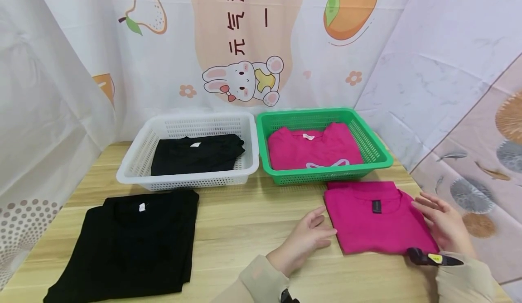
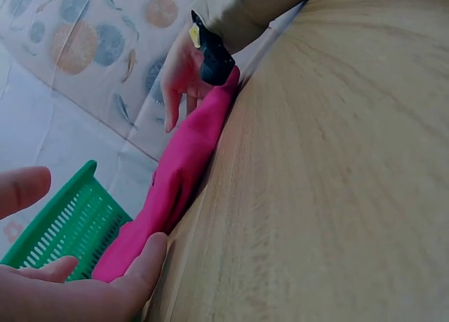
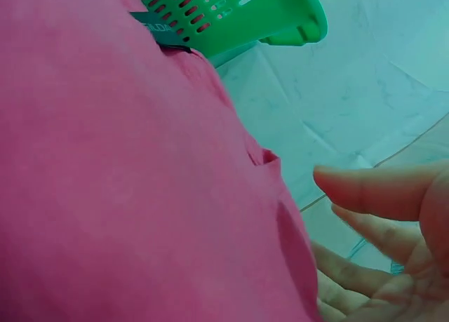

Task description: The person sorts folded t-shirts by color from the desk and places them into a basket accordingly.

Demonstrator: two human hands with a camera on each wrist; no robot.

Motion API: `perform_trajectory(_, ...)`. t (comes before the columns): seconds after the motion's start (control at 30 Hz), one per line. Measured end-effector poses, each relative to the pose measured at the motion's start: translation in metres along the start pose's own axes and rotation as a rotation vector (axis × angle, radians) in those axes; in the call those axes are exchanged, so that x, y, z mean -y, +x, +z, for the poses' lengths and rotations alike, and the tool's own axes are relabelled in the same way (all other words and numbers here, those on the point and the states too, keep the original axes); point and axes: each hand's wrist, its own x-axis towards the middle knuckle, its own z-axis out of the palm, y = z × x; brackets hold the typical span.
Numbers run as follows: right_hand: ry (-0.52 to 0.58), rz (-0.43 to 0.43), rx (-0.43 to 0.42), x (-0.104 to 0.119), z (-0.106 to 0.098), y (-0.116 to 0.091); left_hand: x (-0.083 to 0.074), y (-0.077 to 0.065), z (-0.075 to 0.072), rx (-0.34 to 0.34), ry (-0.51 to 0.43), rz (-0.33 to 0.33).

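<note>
A folded pink shirt [image 1: 379, 230] with a dark neck label lies flat on the wooden table, in front of the green basket. At its left edge is my left hand [image 1: 303, 239], fingers loosely spread and holding nothing. My right hand [image 1: 446, 223] is by the shirt's right edge, its fingers relaxed and nothing gripped. In the right wrist view the thumb and fingers [image 3: 372, 192] stand just beside the pink cloth [image 3: 154, 175]. The left wrist view shows the shirt [image 2: 186, 157] side-on, between both hands.
Behind the shirt stands a green basket [image 1: 326, 175] holding another pink shirt [image 1: 314, 146]. Left of it, a white basket [image 1: 187, 180] contains folded black clothing [image 1: 195, 156]. A folded black shirt [image 1: 134, 248] lies at the table's left. Printed cloth [image 1: 163, 76] hangs behind.
</note>
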Motion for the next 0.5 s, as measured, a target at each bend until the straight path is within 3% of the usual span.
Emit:
perform_trajectory(0.27,0.010,0.011,0.090,-0.0032,-0.0014,-0.0041,0.0002,0.0001,-0.0005,0.021,-0.070,-0.015)
perform_trajectory(0.5,-0.146,0.042,0.212,-0.0060,0.0038,0.0009,0.0002,0.0008,-0.0022,-0.014,-0.061,-0.002)
